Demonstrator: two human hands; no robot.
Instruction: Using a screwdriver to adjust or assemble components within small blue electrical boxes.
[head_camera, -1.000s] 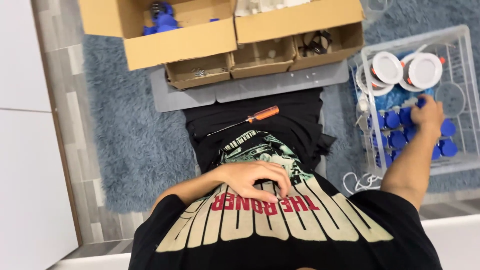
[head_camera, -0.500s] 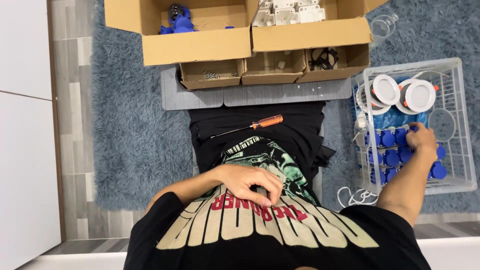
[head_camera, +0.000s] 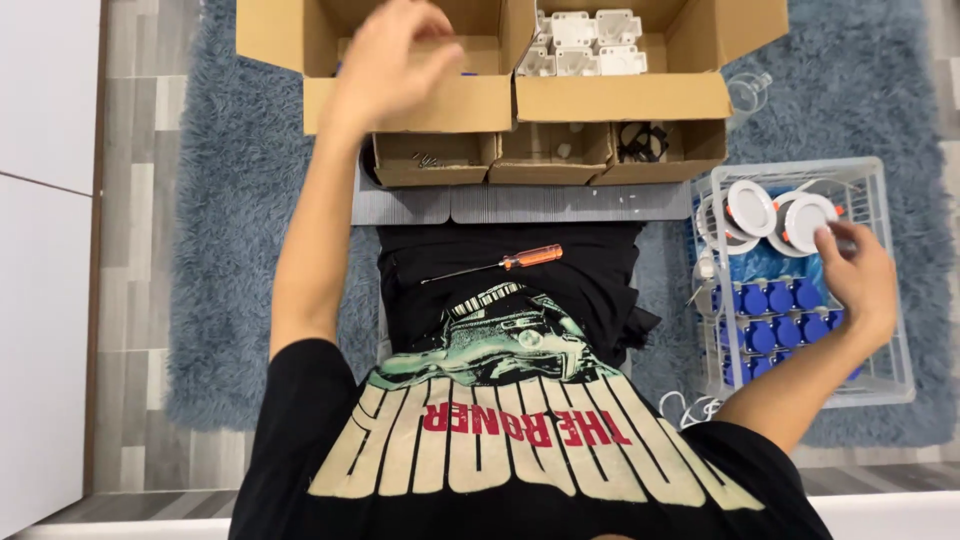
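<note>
My left hand (head_camera: 395, 60) is raised over the open cardboard box (head_camera: 470, 100) at the far left, fingers loosely curled and blurred, with nothing seen in it. My right hand (head_camera: 858, 278) is inside the clear wire-sided crate (head_camera: 893, 310) on my right. Its fingertips pinch the rim of a white round lamp (head_camera: 805, 218); a second white lamp (head_camera: 748, 208) lies beside it. Rows of blue caps (head_camera: 775, 300) fill the crate just below my hand. An orange-handled screwdriver (head_camera: 522, 260) lies on the black cloth (head_camera: 600, 290) over my lap.
A second cardboard box holds white plastic housings (head_camera: 585, 40). Three small open boxes (head_camera: 550, 155) stand in front of the big ones, on a grey ribbed mat (head_camera: 520, 205). A shaggy blue rug (head_camera: 240, 250) lies underneath. A white cable (head_camera: 690, 408) trails by my right elbow.
My left hand has left my lap and risen forward over the left cardboard box. My right hand has shifted from the blue caps up to the white lamp.
</note>
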